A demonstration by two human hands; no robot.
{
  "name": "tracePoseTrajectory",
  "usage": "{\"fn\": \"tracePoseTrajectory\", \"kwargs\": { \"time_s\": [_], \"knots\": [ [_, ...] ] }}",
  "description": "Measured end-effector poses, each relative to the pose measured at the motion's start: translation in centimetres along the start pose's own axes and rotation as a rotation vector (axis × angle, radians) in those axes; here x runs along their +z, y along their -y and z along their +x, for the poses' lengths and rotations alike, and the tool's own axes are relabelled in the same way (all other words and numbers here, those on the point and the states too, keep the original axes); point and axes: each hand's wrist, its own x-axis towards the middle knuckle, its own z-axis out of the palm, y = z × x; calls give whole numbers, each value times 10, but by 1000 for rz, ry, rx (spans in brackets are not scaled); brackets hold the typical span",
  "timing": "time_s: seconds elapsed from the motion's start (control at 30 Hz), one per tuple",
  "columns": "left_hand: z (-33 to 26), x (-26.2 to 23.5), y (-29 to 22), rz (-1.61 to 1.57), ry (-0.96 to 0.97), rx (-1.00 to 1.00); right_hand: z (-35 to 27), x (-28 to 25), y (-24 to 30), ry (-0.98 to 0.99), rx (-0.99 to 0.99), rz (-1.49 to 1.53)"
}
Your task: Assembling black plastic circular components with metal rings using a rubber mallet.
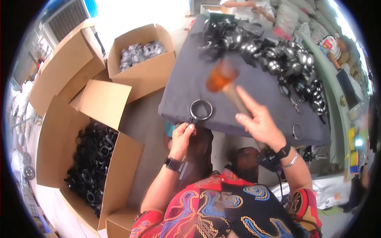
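At the near edge of the grey-covered table, my left hand pinches the short black stem of a ring-shaped part. The ring has a dark band with a shiny metal rim and lies on the tabletop. My right hand grips the handle of a mallet, index finger stretched along it. The amber-orange mallet head is smeared by motion and is raised above the table, up and right of the ring. A loose thin metal ring lies near the table's right corner.
A heap of black and shiny metal ring parts covers the table's far and right side. To the left, one open carton holds many black parts, another bagged silvery items. People sit beyond the table.
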Motion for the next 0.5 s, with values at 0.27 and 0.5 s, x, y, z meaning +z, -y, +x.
{"fn": "tracePoseTrajectory", "kwargs": {
  "time_s": [0.27, 0.5],
  "knots": [
    [7, 5, -3, -49, 57, 33, 22, 42, -28, -212, -268, -260],
    [10, -9, 10, 0, 68, 38, 20, 26, 4, -115, 357, 376]
  ]
}}
